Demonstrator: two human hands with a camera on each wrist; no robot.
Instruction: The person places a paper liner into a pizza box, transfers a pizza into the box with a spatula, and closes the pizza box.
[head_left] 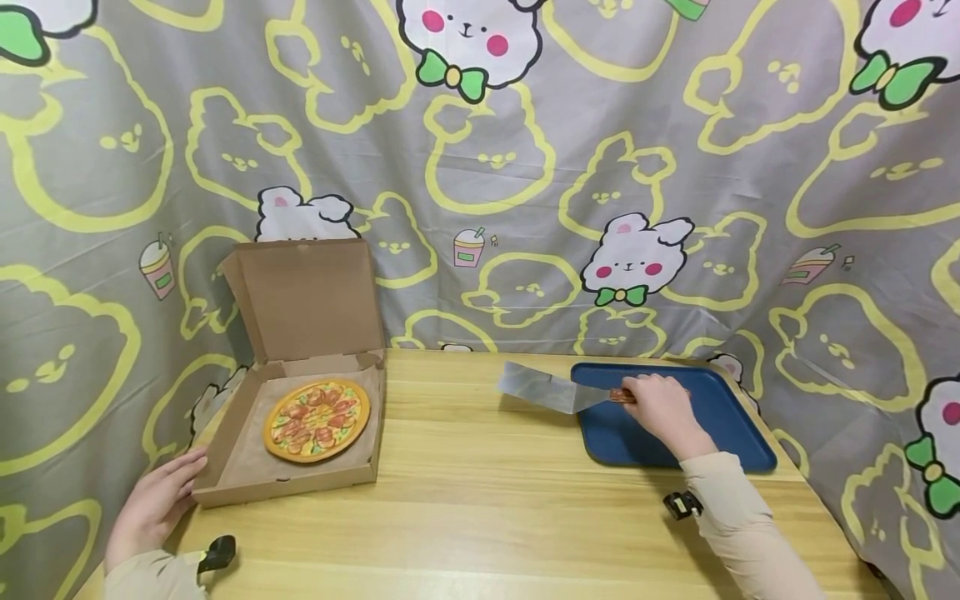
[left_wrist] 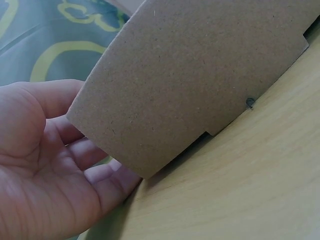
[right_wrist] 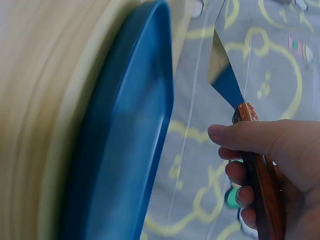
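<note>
Head view: patterned curtain (head_left: pixel 517 233) behind everything, grey with yellow outlines and white cartoon animals. Wooden tabletop (head_left: pixel 465 517) below it. Cardboard pizza box (head_left: pixel 300 485) on the left of the tabletop, lid (head_left: pixel 315 304) standing up at the back, near the curtain. Blue tray (head_left: pixel 622 437) at the right, well apart from the box, flat on the tabletop. Two light sleeves (head_left: pixel 738 517) come in from the lower edge. Spatula (head_left: pixel 588 397) in the air, metal blade (head_left: pixel 536 387) pointing left past the tray's left edge, over bare wood (shadow visible underneath). Pizza (head_left: pixel 317 421), round with red, green and yellow toppings, lies inside the box on its floor, just clear of the walls. Right hand (head_left: pixel 660 408) grasps the spatula's brown wooden handle (right_wrist: pixel 262 187), fingers wrapped round it, above the tray; right wrist view agrees. Left hand (head_left: pixel 156 502) rests against the box's left wall near the front corner, fingers loose and not clenched (left wrist view: some fingers partly hidden behind the cardboard). Small black device (head_left: pixel 217 553) at the left wrist, another (head_left: pixel 684 504) at the right.
</note>
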